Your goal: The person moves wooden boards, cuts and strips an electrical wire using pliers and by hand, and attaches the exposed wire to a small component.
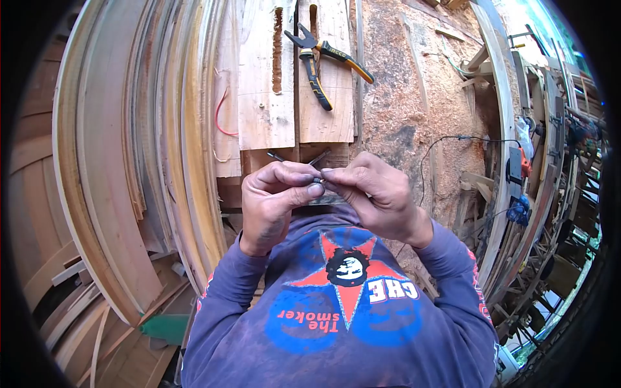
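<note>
My left hand point(277, 197) and my right hand point(380, 194) meet in front of my chest, their fingertips nearly touching. Between the left thumb and index finger sits a tiny dark piece point(317, 180); its kind is too small to tell. The right thumb and index finger pinch at the same spot, where a small light bit shows, mostly covered by the fingers. Just beyond the hands, two thin dark metal shafts point(319, 156) lie on the wood. Farther off, yellow-and-black pliers point(317, 61) rest with handles spread across two slotted boards point(265, 123).
Long curved planks point(110, 155) stand stacked at the left. A red wire point(220, 116) lies beside the boards. Sawdust point(394, 90) covers the surface at the right, crossed by a black cable point(424, 158). An orange tool point(522, 163) sits on the right-hand rack.
</note>
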Demonstrator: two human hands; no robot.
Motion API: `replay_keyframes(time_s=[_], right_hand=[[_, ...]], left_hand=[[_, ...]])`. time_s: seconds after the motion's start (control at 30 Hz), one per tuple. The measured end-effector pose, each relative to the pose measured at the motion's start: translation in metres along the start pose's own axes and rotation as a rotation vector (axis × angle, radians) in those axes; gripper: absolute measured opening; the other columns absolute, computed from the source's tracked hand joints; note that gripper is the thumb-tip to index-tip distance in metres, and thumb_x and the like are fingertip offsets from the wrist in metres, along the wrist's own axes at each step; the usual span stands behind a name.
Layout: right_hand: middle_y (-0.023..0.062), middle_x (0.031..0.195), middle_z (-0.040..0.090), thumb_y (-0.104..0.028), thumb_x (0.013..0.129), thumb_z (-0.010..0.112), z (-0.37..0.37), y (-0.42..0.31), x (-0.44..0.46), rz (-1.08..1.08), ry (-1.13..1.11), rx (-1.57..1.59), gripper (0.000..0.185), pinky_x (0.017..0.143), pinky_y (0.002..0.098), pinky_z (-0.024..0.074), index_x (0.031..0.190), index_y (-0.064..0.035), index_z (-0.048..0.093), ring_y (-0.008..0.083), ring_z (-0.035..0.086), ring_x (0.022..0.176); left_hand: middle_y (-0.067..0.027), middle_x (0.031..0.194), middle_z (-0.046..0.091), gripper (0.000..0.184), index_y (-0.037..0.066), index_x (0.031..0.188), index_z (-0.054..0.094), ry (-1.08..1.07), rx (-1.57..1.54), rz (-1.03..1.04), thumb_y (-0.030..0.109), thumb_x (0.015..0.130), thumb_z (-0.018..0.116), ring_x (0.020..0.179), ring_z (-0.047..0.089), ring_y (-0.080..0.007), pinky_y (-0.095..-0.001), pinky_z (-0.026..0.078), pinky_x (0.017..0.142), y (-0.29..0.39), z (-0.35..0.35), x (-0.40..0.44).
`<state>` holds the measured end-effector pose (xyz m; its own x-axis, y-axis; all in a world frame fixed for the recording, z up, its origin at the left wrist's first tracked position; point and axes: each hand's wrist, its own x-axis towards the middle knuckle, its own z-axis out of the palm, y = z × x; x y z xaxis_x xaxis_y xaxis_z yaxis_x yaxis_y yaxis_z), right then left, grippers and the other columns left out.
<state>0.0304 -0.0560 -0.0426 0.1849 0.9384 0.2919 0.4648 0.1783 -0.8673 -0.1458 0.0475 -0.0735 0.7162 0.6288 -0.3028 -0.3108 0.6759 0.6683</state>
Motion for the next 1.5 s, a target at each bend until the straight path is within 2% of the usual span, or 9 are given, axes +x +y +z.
replay_keyframes(time_s=[0.23,0.4,0.6,0.8,1.0,1.13,1.2,1.4,1.5], right_hand=[[0.0108,0.08,0.06,0.003,0.079,0.071,-0.012,-0.003,0.024,-0.084,-0.146,-0.174,0.02,0.062,0.0384,0.0504,0.098,-0.0011,0.066,0.0285,0.061,0.071],[0.0097,0.081,0.059,0.0,0.078,0.071,-0.012,-0.003,0.038,-0.205,-0.22,-0.226,0.019,0.062,0.0398,0.05,0.097,-0.0025,0.066,0.0281,0.061,0.071],[0.0118,0.092,0.062,0.0,0.078,0.068,-0.022,0.003,0.04,-0.27,-0.327,-0.364,0.02,0.068,0.0388,0.0541,0.098,-0.0019,0.066,0.0284,0.064,0.078],[0.0126,0.09,0.062,-0.001,0.078,0.069,-0.019,-0.003,0.046,-0.244,-0.366,-0.378,0.022,0.068,0.038,0.0543,0.099,0.001,0.061,0.0297,0.064,0.079],[0.0116,0.084,0.056,0.0,0.077,0.067,-0.017,0.007,0.039,-0.284,-0.408,-0.407,0.018,0.067,0.0396,0.0526,0.092,0.0003,0.057,0.0289,0.06,0.074],[0.0119,0.083,0.055,0.001,0.076,0.067,-0.022,0.009,0.035,-0.288,-0.432,-0.389,0.019,0.066,0.04,0.0523,0.093,-0.0004,0.057,0.0298,0.059,0.073],[0.0132,0.084,0.056,0.001,0.077,0.067,-0.029,0.012,0.039,-0.226,-0.38,-0.364,0.02,0.068,0.0403,0.053,0.095,-0.0008,0.058,0.0313,0.06,0.075],[0.0152,0.113,0.065,0.007,0.084,0.069,-0.014,0.009,0.032,0.166,-0.229,0.117,0.05,0.078,0.0372,0.0578,0.131,-0.001,0.058,0.0295,0.068,0.088],[0.0146,0.107,0.067,0.007,0.084,0.068,-0.005,0.019,0.035,0.024,-0.258,0.001,0.04,0.078,0.0383,0.0571,0.123,-0.0002,0.062,0.031,0.069,0.09]], left_hand=[[-0.0142,0.102,0.073,0.017,-0.002,0.095,0.071,0.006,0.164,0.103,-0.01,0.082,0.077,0.095,0.069,-0.0164,-0.0295,0.058,0.086,-0.003,0.0,-0.002],[-0.01,0.106,0.073,0.029,-0.004,0.115,0.07,0.017,0.165,-0.185,-0.005,0.087,0.075,0.096,0.069,-0.0129,-0.0276,0.057,0.086,0.015,0.009,-0.003],[-0.0087,0.102,0.073,0.022,-0.006,0.115,0.069,-0.049,0.353,-0.161,0.004,0.095,0.07,0.093,0.068,-0.0114,-0.0254,0.056,0.083,0.017,-0.001,0.002],[-0.0068,0.1,0.071,0.015,-0.005,0.109,0.067,-0.114,0.51,-0.024,0.006,0.098,0.065,0.093,0.066,-0.0112,-0.0273,0.054,0.082,0.008,-0.003,0.003],[-0.012,0.09,0.067,0.012,-0.004,0.107,0.062,-0.178,0.971,0.357,0.002,0.096,0.063,0.082,0.066,-0.0167,-0.0295,0.053,0.076,-0.008,0.001,0.003],[-0.0091,0.089,0.067,0.009,-0.004,0.105,0.061,-0.196,0.909,0.245,0.003,0.098,0.061,0.082,0.064,-0.0139,-0.0282,0.052,0.075,-0.008,-0.002,-0.003],[-0.0063,0.091,0.067,0.011,-0.004,0.107,0.061,-0.113,0.69,-0.02,0.006,0.101,0.059,0.084,0.063,-0.0107,-0.026,0.051,0.076,-0.008,-0.009,-0.005],[-0.0064,0.094,0.07,0.017,-0.002,0.112,0.064,-0.019,0.22,-0.188,0.011,0.099,0.065,0.083,0.064,-0.0103,-0.0248,0.051,0.076,-0.001,-0.019,0.005],[-0.0075,0.096,0.071,0.021,-0.002,0.115,0.064,-0.027,0.172,-0.191,0.01,0.098,0.067,0.085,0.067,-0.0121,-0.0257,0.053,0.076,-0.003,-0.021,0.006]])
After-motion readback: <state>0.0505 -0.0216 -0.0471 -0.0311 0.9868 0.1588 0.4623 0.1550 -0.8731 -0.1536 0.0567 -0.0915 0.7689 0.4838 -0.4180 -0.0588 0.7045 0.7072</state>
